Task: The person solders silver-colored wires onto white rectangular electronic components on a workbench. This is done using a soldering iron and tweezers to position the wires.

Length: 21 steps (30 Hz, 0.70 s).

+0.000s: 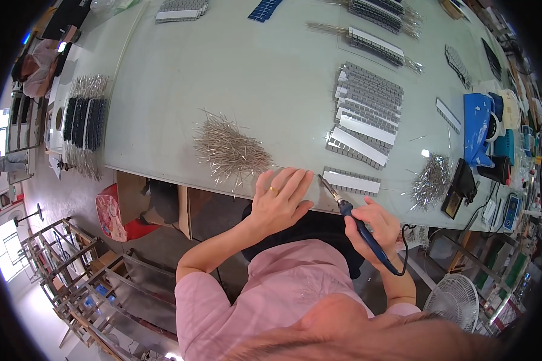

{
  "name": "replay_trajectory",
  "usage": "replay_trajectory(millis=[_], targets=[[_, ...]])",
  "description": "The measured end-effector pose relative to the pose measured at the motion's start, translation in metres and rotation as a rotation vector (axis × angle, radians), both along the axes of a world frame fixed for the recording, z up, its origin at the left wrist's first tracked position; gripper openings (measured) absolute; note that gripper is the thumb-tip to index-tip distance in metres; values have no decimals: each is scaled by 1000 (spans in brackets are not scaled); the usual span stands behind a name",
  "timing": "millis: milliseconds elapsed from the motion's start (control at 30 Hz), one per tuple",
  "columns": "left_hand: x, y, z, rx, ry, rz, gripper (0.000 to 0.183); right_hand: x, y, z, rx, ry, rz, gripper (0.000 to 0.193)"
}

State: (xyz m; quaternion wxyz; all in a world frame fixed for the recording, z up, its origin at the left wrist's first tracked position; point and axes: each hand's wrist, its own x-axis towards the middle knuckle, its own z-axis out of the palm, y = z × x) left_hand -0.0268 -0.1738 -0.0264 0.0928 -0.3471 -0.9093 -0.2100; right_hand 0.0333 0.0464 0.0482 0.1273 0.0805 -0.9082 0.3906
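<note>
In my right hand [376, 228] I grip a soldering iron [361, 228] with a dark blue handle, its metal tip pointing up and left, just beyond my left fingertips. My left hand [283, 195], a ring on one finger, lies with fingers stretched out flat at the table's near edge. Whether a thin wire lies under those fingers I cannot tell. A loose heap of thin silvery wires [230, 147] spreads left of that hand. Right of the iron's tip lies a strip of small grey cells with a white band [350, 180].
Stacked grey cell strips [370, 96] lie beyond the single strip. A second wire heap [430, 180] is at right, near a blue tool-like object [477, 129]. Dark wired strips [84, 123] sit at far left. A fan [454, 301] stands right of me. The iron's cord [406, 249] loops beside my right wrist.
</note>
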Motion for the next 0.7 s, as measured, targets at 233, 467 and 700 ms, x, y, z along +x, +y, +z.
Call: replay_trajectory(millis=[233, 467, 700], targets=[[0, -2, 0, 23, 4, -9, 61, -2, -7, 3, 124, 91, 81, 23], [9, 2, 7, 121, 133, -135, 48, 10, 26, -24, -295, -100, -117, 18], [9, 50, 19, 36, -26, -166, 66, 38, 59, -31, -362, 15, -315, 13]])
